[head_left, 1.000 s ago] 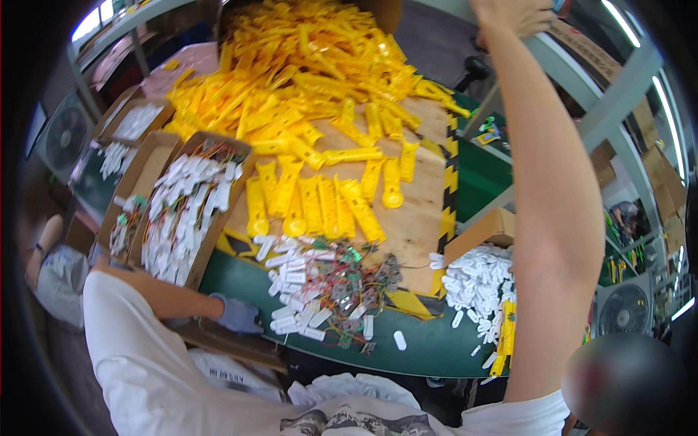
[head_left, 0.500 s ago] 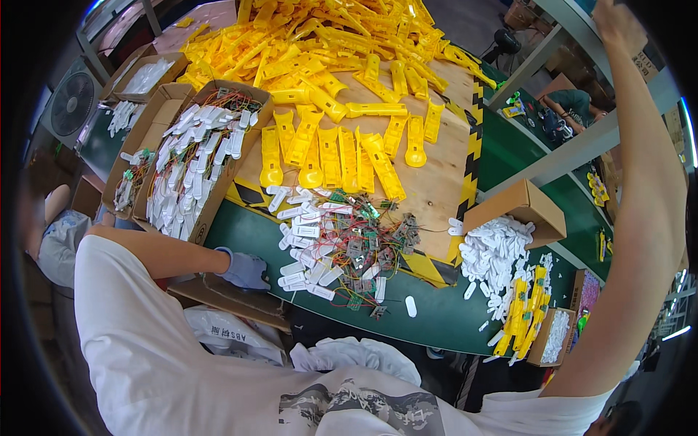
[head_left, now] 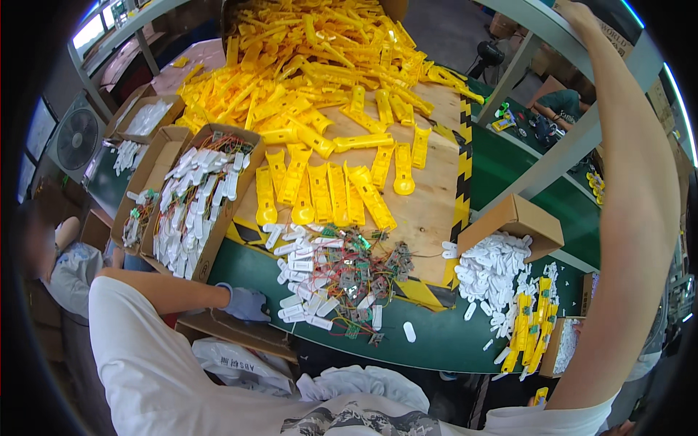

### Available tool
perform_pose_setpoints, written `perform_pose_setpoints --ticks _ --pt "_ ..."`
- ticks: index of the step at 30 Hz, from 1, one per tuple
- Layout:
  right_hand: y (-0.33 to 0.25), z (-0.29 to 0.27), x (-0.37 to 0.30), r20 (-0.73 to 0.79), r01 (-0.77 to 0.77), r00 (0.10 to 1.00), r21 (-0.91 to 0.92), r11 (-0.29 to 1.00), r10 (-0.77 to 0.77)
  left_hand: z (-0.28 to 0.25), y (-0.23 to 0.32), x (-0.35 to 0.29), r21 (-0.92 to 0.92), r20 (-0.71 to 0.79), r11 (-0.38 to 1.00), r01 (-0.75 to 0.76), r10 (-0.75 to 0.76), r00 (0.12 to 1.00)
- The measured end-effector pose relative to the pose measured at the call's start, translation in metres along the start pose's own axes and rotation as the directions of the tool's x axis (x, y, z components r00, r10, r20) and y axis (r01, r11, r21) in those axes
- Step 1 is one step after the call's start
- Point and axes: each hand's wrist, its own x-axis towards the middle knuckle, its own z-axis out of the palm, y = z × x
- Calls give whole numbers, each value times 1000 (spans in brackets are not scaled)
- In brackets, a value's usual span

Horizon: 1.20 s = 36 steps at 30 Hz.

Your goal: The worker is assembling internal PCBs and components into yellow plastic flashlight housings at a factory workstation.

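My left hand (head_left: 247, 304), in a pale grey-blue glove, rests at the near table edge, below the open carton (head_left: 240, 174) of white cases with wires. Its fingers are too unclear to read. My right arm is raised high at the right, and my right hand (head_left: 578, 16) is up by the metal frame (head_left: 534, 22); its finger shape cannot be made out. Between my arms lies a heap of white cases (head_left: 298, 265) and wired circuit boards (head_left: 356, 269). Yellow plastic shells (head_left: 320, 195) lie in a row beyond it.
A large pile of yellow shells (head_left: 313, 65) covers the far board. At right, a tipped carton (head_left: 509, 221) spills white pieces (head_left: 491, 261), beside yellow shells with boards (head_left: 534, 323). A single white piece (head_left: 409, 332) lies near the front edge. Other people sit at left and far right.
The whole view has shifted, with the table lower in it. My right hand has moved left and up along the frame. My left hand stays at the table edge.
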Motion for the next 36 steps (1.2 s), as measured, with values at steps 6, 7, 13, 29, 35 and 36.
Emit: perform_pose_setpoints --ticks 6,7,13,29,35,36 --pt "-38 113 -71 184 122 954 478 870 -236 1 7 -56 -119 135 974 191 -174 975" --pt "-38 105 -78 169 129 958 462 877 -230 0 8 -56 -130 172 967 219 -195 966" --pt "-30 76 -99 83 177 972 367 913 -221 3 5 -49 -84 186 974 212 -194 963" --pt "-51 113 -122 -25 304 952 188 934 -305 1 8 -50 -82 92 975 208 -200 975" --pt "-68 129 -119 -84 362 932 134 922 -354 -5 16 -57 -150 209 953 265 -231 950" --pt "-72 130 -117 -91 374 926 114 920 -365 -5 15 -56 -155 204 953 260 -226 952"
